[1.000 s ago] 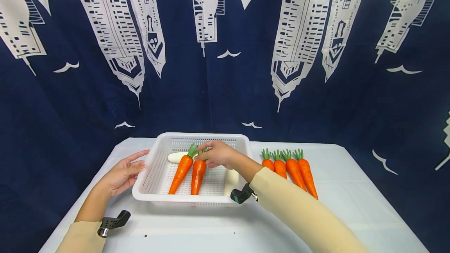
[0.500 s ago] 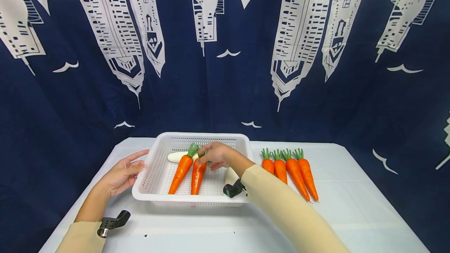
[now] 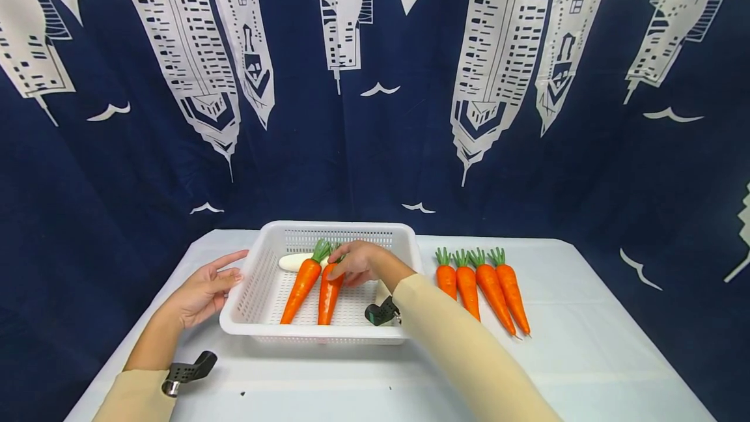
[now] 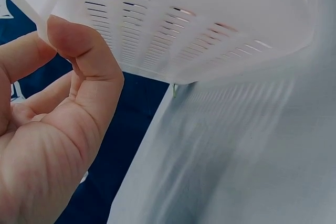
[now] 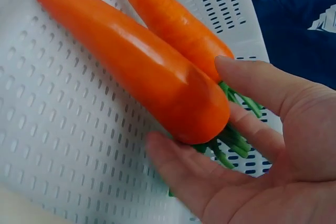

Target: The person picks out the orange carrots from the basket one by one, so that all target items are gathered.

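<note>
Centrally in the head view, a white perforated plastic basket (image 3: 319,330) sits on a white-covered table (image 3: 316,383). The left hand (image 3: 202,292), at the left of the frame, pinches the basket's left rim; the left wrist view shows the bent thumb against the plastic and a finger behind the edge. The right hand (image 3: 362,263) reaches into the basket near the middle of the frame, its thumb and fingers spread about the leafy end of one carrot (image 3: 329,298). Whether every finger touches that carrot cannot be told.

A second carrot (image 3: 300,295) lies just beside it, to its left in the head view. Both carrots slant with green tops toward the upper edge of the frame and tips toward the lower; the right wrist view shows the two close together on the slotted base. A white oblong vegetable (image 3: 295,262) lies behind them, and another white piece (image 3: 382,293) in the basket's lower right is mostly covered by the black wrist camera (image 3: 378,313).

Right of centre, four loose carrots (image 3: 493,295) lie side by side on the table, green tops uppermost, the leftmost two partly covered by the cream sleeve (image 3: 463,350). Navy cloth (image 3: 375,148) printed with upside-down white buildings and birds fills the upper frame.
</note>
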### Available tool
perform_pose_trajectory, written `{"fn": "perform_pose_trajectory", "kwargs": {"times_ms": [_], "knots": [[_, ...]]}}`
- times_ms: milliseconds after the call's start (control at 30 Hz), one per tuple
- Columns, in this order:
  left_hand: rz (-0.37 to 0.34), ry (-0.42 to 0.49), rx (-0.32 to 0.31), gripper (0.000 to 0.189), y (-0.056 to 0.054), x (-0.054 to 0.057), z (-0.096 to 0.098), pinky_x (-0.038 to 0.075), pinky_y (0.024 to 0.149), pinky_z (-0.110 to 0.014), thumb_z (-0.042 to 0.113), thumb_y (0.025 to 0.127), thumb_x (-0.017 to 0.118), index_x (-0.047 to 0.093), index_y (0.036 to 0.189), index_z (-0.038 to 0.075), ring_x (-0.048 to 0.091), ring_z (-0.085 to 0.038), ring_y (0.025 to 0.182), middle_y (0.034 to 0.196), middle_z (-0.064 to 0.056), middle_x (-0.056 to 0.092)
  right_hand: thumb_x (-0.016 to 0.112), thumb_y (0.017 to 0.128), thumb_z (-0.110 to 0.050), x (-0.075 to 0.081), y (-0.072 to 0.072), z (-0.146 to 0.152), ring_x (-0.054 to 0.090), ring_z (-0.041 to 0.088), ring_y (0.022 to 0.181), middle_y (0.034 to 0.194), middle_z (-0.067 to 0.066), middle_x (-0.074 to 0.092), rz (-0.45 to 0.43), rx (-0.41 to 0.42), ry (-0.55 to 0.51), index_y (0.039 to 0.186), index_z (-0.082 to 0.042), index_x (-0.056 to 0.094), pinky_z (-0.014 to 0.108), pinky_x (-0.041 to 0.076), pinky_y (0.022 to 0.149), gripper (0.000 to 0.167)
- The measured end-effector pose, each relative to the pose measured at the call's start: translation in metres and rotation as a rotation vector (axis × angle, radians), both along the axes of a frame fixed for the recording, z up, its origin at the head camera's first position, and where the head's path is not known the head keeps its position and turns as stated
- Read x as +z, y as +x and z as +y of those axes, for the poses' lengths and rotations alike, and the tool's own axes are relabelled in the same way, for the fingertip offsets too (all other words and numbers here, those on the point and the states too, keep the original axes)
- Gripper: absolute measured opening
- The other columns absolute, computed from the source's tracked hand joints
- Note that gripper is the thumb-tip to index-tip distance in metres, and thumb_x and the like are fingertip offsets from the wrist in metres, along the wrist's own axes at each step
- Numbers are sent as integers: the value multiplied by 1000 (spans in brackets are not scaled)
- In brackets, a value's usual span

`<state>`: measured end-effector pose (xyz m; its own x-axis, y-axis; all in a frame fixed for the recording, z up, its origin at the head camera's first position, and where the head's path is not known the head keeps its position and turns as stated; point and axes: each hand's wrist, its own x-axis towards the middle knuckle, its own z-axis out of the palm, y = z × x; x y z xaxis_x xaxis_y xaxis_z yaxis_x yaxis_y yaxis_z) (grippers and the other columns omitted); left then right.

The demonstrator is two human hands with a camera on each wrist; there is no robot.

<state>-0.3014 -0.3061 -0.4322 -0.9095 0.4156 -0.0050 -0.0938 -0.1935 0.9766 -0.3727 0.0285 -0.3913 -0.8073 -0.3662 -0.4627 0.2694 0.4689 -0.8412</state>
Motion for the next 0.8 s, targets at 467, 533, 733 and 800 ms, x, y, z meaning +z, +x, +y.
{"fn": "perform_pose_trajectory", "kwargs": {"times_ms": [467,533,733,800], "knots": [[0,-4,4,62,0,0,-1,61,90,-37,-6,102,50,24,157,8,72,-14,106,119,3,72,80,80,8,-6,0,-7,68,26,90,111,13,66,0,28,-31,126,-5,64,51,56,100,50],[1,0,2,62,-1,-1,-1,61,90,-37,-7,103,50,23,157,8,72,-14,106,120,3,72,79,81,9,-6,1,-7,68,26,89,110,13,66,-1,29,-34,127,-5,63,51,56,100,50],[-1,0,6,63,-1,-1,-1,61,90,-36,-6,102,50,22,158,7,72,-13,106,120,3,72,77,82,12,-8,0,-7,67,26,87,108,13,66,-3,17,-43,126,-3,63,51,56,100,49],[-3,-1,7,63,-1,-1,-1,61,90,-36,-6,102,51,22,157,7,72,-13,106,120,3,72,77,82,12,-8,0,-7,67,26,87,108,13,66,-2,16,-45,127,-3,63,51,57,99,49]]}}
